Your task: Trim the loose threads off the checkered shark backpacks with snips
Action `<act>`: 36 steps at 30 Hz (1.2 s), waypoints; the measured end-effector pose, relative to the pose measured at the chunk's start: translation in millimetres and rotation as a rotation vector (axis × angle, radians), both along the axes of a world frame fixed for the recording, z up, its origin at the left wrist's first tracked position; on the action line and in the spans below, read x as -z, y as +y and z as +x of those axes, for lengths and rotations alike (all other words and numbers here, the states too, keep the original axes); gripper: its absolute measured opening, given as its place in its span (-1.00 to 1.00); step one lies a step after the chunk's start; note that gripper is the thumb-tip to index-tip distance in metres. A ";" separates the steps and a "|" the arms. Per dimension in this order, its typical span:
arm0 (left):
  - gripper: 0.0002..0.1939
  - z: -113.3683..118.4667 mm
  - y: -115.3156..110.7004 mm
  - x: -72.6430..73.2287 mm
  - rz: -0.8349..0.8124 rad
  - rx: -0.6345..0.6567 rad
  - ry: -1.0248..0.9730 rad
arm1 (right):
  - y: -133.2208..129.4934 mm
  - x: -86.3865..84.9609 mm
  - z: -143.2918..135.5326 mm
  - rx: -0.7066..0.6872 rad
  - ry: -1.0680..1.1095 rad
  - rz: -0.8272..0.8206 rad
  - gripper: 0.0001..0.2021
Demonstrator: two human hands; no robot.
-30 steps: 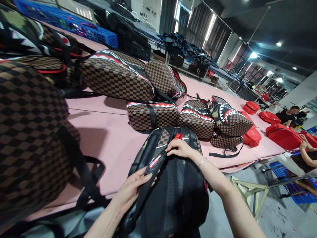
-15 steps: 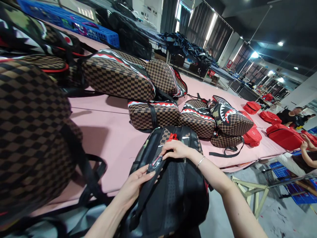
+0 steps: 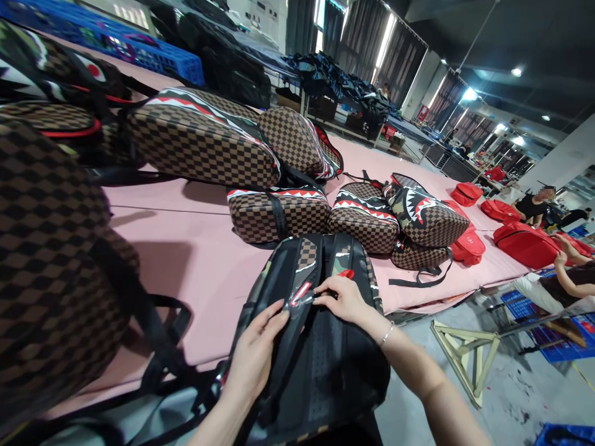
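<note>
A black backpack (image 3: 325, 371) with checkered and camouflage trim leans back-panel up against the table edge in front of me. On its left shoulder strap (image 3: 290, 337) a red-and-white badge (image 3: 300, 293) shows through shiny clear plastic film (image 3: 294, 304). My left hand (image 3: 260, 341) is closed, thumb and fingers pinching the strap at the lower end of the film. With bent, pinched fingers, my right hand (image 3: 343, 299) grips the film's other end, right of the badge. A red piece (image 3: 346, 273) pokes out behind my right hand; its kind is unclear.
Several checkered shark-mouth backpacks (image 3: 279, 214) lie on the pink table (image 3: 186, 223). A large checkered bag (image 3: 51, 266) stands close on the left. Red bags (image 3: 525, 244) and another person (image 3: 574, 279) are at the right. A pale triangular stand (image 3: 465, 356) is on the floor.
My right hand has moved right and slightly down along the strap, away from the left. The badge now shows more plainly, turned upward. The view has shifted a little.
</note>
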State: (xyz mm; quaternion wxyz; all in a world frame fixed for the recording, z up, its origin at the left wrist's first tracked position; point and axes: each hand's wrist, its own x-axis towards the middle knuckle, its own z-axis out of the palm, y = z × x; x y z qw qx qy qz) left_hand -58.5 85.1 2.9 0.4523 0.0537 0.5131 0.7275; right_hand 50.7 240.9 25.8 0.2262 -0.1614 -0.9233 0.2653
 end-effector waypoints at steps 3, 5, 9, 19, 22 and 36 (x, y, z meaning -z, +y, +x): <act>-0.37 2.6 1.3 3.1 -0.029 -0.042 0.020 | -16.6 5.6 15.2 0.165 0.019 -0.009 -0.87; -0.44 4.0 3.3 4.5 -0.053 -0.057 0.030 | -25.0 4.7 21.4 0.212 0.019 0.011 -0.86; -0.52 5.6 9.3 5.9 -0.095 -0.162 0.067 | -35.9 -3.7 24.0 0.234 -0.040 0.074 -0.86; -0.57 5.7 13.5 9.6 -0.072 -0.290 0.158 | -55.7 -7.0 17.2 0.291 -0.170 0.174 -0.83; -0.56 8.2 13.6 10.1 -0.046 -0.269 0.114 | -61.0 -5.0 16.0 0.320 -0.197 0.213 -0.83; -0.54 12.0 19.4 13.5 -0.064 -0.202 0.087 | -74.8 -13.0 13.4 0.431 -0.290 0.407 -0.85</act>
